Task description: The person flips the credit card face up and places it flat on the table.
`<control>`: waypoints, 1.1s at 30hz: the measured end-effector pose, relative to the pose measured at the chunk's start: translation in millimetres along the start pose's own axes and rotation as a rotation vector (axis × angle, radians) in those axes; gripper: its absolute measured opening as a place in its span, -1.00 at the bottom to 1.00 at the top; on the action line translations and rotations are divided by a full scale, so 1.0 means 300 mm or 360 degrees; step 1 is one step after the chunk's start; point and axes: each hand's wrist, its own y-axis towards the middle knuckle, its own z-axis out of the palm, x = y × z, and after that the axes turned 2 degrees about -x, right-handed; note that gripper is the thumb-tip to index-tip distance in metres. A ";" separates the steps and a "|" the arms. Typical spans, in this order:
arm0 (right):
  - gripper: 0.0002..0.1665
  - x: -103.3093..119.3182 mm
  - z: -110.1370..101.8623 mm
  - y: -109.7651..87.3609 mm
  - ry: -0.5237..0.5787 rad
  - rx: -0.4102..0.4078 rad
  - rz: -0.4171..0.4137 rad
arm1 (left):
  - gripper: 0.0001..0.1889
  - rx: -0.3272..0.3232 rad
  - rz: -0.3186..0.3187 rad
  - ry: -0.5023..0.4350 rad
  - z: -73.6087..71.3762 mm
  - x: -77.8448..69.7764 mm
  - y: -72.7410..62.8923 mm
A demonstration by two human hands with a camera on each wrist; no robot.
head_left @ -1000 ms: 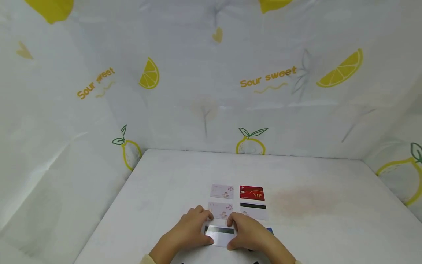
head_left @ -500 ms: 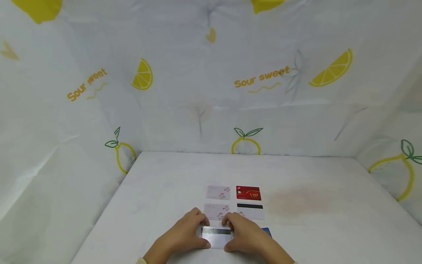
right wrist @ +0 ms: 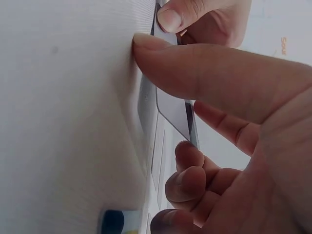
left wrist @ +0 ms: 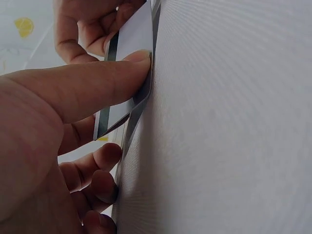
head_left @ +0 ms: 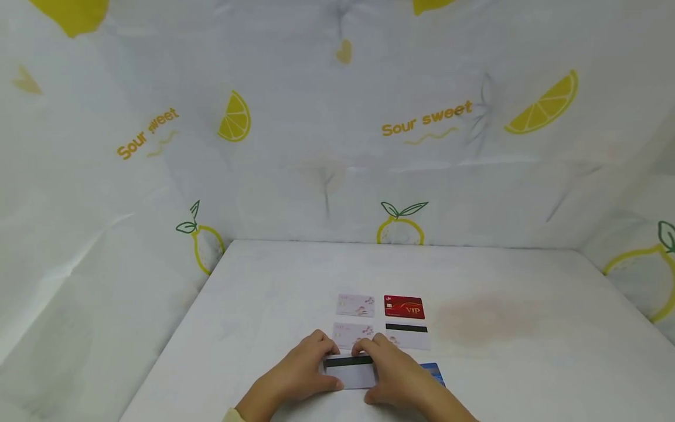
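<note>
A white card with a black magnetic stripe [head_left: 350, 375] is between the two hands near the front of the table. My left hand [head_left: 304, 368] pinches its left end, the thumb lying across the white face in the left wrist view. My right hand [head_left: 394, 374] holds the right end with curled fingers at the far edge. Its thumb [right wrist: 195, 68] crosses in front of the card. Both wrist views show the card tilted, its striped edge off the white tabletop [right wrist: 53, 122]. A blue card [head_left: 435, 373] lies just right of my right hand, partly hidden.
Beyond the hands lie two pale pink cards [head_left: 355, 306] in a column. To their right are a red VIP card [head_left: 404, 307] and another white striped card [head_left: 408, 337]. A lemon-print sheet [head_left: 295, 193] rises behind the table.
The held card has tilted up and shifted slightly away from me, toward the nearer pink card. My right fingers have moved inward along its far edge. More of the blue card shows.
</note>
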 end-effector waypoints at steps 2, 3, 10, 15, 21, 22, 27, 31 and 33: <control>-0.30 0.001 0.000 0.000 0.0004 -0.0011 -0.0004 | -0.61 0.0008 -0.0010 -0.0006 0.001 0.001 0.002; -0.31 0.002 0.000 0.001 0.0007 -0.0016 -0.0005 | -0.61 0.0011 -0.0016 -0.0009 0.002 0.002 0.003; -0.31 -0.002 0.005 0.001 -0.0026 -0.0072 -0.0031 | -0.61 0.0017 -0.0020 -0.0007 0.008 0.007 0.000; -0.33 -0.020 0.009 0.005 -0.0077 -0.0125 -0.0082 | -0.56 0.0005 -0.0002 0.0023 0.008 0.008 -0.002; -0.33 -0.034 0.004 0.004 0.0081 -0.0119 -0.0065 | -0.44 -0.0005 0.0056 -0.0017 0.005 0.027 -0.007; -0.33 -0.035 0.000 0.002 0.0114 -0.0123 -0.0069 | -0.43 -0.0016 0.0067 -0.0030 0.005 0.031 -0.005; -0.33 -0.041 -0.008 -0.003 0.0224 -0.0141 -0.0099 | -0.42 -0.0090 0.0077 -0.0100 0.007 0.056 -0.001; -0.33 -0.046 -0.006 0.002 0.0287 -0.0115 -0.0056 | -0.44 -0.0172 0.0139 -0.0228 0.016 0.067 0.002; -0.32 -0.052 -0.005 0.005 0.0332 -0.0114 -0.0049 | -0.45 -0.0189 0.0183 -0.0364 0.028 0.071 0.004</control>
